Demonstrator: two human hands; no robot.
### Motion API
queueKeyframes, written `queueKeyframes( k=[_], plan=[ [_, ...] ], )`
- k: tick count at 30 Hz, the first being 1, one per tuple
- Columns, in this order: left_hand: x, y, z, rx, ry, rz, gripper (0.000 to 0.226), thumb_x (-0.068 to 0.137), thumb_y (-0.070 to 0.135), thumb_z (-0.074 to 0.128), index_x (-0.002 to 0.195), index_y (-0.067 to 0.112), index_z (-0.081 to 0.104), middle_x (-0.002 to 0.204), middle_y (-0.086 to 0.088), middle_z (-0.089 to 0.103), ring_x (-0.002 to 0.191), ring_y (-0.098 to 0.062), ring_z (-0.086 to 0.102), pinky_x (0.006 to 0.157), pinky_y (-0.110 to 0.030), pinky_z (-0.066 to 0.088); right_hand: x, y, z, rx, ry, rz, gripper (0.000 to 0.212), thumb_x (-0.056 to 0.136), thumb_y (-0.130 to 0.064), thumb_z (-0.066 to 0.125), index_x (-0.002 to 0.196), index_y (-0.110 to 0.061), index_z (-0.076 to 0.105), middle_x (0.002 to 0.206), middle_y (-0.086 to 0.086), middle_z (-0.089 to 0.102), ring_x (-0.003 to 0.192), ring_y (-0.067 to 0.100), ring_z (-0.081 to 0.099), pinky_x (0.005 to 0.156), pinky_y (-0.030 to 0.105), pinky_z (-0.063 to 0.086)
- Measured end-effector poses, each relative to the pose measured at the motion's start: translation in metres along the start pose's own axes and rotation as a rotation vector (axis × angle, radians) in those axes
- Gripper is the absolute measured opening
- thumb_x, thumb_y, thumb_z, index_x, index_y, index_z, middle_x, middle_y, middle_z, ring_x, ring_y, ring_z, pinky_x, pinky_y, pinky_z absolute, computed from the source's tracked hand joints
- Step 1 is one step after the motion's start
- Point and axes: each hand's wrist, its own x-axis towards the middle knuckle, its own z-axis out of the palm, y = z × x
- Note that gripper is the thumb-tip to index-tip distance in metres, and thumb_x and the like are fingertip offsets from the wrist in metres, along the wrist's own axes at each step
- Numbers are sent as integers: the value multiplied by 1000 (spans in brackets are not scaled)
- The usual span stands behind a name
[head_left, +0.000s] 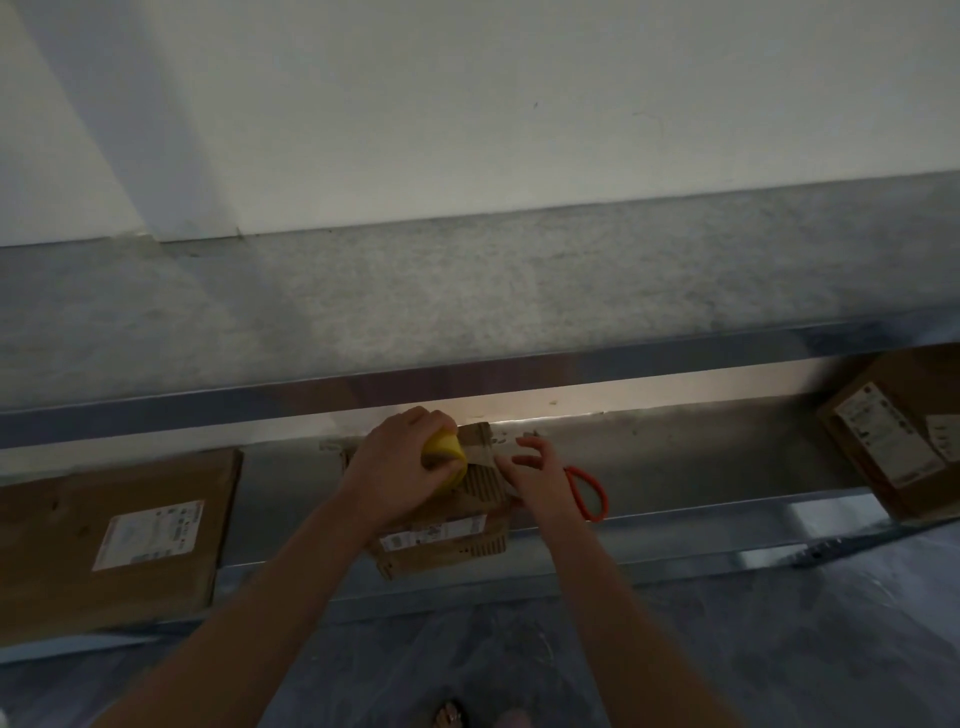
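A small cardboard box with a white label lies on a low metal ledge in front of me. My left hand grips a yellow tape roll pressed against the box's far end. A strip of brown tape runs from the roll across the top of the box. My right hand rests on the box beside the tape, its thumb and fingertip near the strip and the other fingers spread and slightly curled. Whether it pinches the tape is not clear.
An orange-handled tool lies on the ledge right of my right hand. A flat labelled carton sits at the left and another labelled carton at the far right. A wall rises behind; plastic sheeting covers the floor.
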Motion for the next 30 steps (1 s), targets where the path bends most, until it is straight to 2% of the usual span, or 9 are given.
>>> queueKeyframes(
  k=[3, 5, 7, 10, 12, 14, 18, 21, 30],
  plan=[
    [0, -1, 0, -9, 1, 2, 39, 75, 61, 54, 108, 42, 48, 99, 22, 44, 89, -4, 47, 73, -25, 35, -7, 4, -5, -126, 24, -156, 40, 85, -15, 74, 117, -31, 54, 121, 0, 60, 107, 18, 63, 81, 32, 59],
    [0, -1, 2, -14, 15, 5, 40, 75, 62, 55, 109, 41, 50, 99, 22, 44, 91, -5, 47, 74, -25, 36, -14, 5, -10, -142, -80, -246, 39, 92, -18, 65, 122, -42, 55, 127, -4, 58, 113, 9, 62, 82, 29, 59],
    [0, -1, 3, -5, 33, 7, 42, 74, 63, 54, 109, 39, 52, 99, 21, 45, 92, -6, 47, 76, -26, 38, -25, 0, -13, -151, -258, -293, 33, 97, -38, 55, 122, -60, 53, 122, -19, 63, 110, -4, 61, 78, 17, 55],
    [0, 1, 3, -13, 55, 9, 41, 76, 59, 57, 110, 36, 55, 102, 16, 52, 94, -9, 50, 79, -28, 42, -30, -5, -14, -293, -400, -288, 51, 88, -61, 56, 133, -69, 34, 142, -16, 51, 126, 9, 55, 94, 32, 55],
    [-2, 4, 2, -22, 65, 18, 42, 76, 56, 59, 114, 37, 54, 106, 15, 55, 98, -11, 52, 80, -28, 42, -27, -6, -11, -563, -418, -337, 71, 91, -58, 55, 147, -61, 11, 158, -11, 29, 139, 15, 39, 108, 42, 45],
    [-6, 7, -1, -66, 59, -8, 46, 76, 59, 59, 118, 44, 48, 113, 16, 55, 102, -10, 51, 82, -29, 43, -24, -9, -8, -707, -416, -357, 77, 96, -51, 51, 150, -55, -4, 159, -5, 29, 138, 17, 40, 110, 44, 42],
    [-15, 1, -15, -369, 46, -222, 43, 73, 61, 69, 109, 53, 47, 108, 18, 55, 94, -4, 53, 71, -23, 47, -22, -12, -6, -768, -369, -348, 76, 96, -54, 48, 148, -56, -7, 154, -4, 40, 131, 18, 49, 108, 43, 45],
    [-25, -11, -24, -571, 6, -276, 36, 70, 53, 72, 101, 46, 56, 101, 12, 62, 94, -9, 60, 63, -13, 45, -20, -9, -10, -876, -353, -407, 80, 94, -59, 49, 149, -52, -9, 153, -5, 41, 130, 17, 50, 107, 37, 44],
    [-31, -3, -50, -268, -53, -94, 34, 77, 44, 75, 103, 48, 54, 102, 24, 59, 93, 1, 55, 72, -14, 41, -9, -18, -13, -1127, -291, -502, 88, 87, -64, 55, 153, -46, -1, 142, -1, 54, 124, 22, 54, 99, 39, 45]
  ],
)
